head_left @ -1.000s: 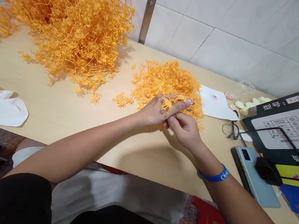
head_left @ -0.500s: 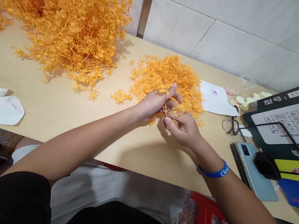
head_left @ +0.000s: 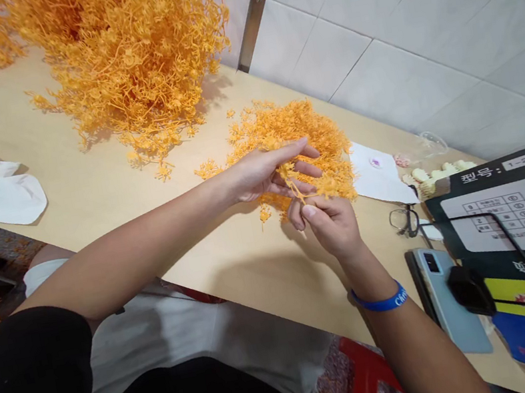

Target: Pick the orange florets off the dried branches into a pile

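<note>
My right hand point(head_left: 331, 222) pinches the stem of a small orange plastic flower sprig point(head_left: 294, 189) between thumb and fingers. Just above and to the left, my left hand point(head_left: 272, 171) has its fingers stretched apart around the sprig's upper part; whether it touches the sprig is hard to see. Directly behind both hands lies a pile of loose orange sprigs point(head_left: 282, 122), partly hidden by them. Farther back on the left stands a much larger heap of orange branching plastic flowers point(head_left: 130, 50).
On the wooden table point(head_left: 104, 190) lie a crumpled white tissue point(head_left: 0, 192), a white paper point(head_left: 374, 170), eyeglasses point(head_left: 404, 221) and a light blue phone point(head_left: 459, 317). A printed box point(head_left: 514, 213) occupies the right side. A tiled wall point(head_left: 400, 84) borders the back, and a red stool point(head_left: 361, 382) is below.
My left hand's fingers have spread from their closed hold. My right hand has shifted slightly right and keeps the sprig pinched.
</note>
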{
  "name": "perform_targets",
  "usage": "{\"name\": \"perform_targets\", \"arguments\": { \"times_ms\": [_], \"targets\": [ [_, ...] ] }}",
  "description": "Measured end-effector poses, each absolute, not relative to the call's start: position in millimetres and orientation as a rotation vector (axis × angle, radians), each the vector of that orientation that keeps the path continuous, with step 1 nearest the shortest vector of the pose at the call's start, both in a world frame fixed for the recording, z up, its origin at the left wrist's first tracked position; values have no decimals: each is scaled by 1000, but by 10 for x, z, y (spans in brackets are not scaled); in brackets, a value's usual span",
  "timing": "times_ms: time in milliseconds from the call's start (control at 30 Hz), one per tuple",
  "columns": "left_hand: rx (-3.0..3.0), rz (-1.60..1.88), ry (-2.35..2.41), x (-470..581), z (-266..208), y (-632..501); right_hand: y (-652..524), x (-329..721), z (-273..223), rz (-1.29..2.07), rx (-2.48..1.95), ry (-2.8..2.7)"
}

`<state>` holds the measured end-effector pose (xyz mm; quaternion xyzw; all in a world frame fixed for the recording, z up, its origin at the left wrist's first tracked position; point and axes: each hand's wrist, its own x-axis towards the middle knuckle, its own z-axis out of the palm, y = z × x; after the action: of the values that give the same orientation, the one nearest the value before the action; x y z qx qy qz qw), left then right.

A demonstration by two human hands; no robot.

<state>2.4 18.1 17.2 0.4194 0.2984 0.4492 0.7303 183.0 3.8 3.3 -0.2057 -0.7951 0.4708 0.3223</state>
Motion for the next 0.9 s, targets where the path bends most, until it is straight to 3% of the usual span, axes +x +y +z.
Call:
{"name": "perform_targets", "arguments": {
  "times_ms": [133,433,633,900],
  "targets": [
    [968,1086,617,-7,221,141,84,1850,-39,1293,-596,-1892],
    [1035,1387,825,-79,171,230,112,1835,-87,1049,-682,-1663],
    [1100,1248,700,-24,87,236,92,1781,-47,904,-757,-1579],
    [1445,1279,909,47,15,239,122,1791,-40,790,-829,-1589]
  ]
}}
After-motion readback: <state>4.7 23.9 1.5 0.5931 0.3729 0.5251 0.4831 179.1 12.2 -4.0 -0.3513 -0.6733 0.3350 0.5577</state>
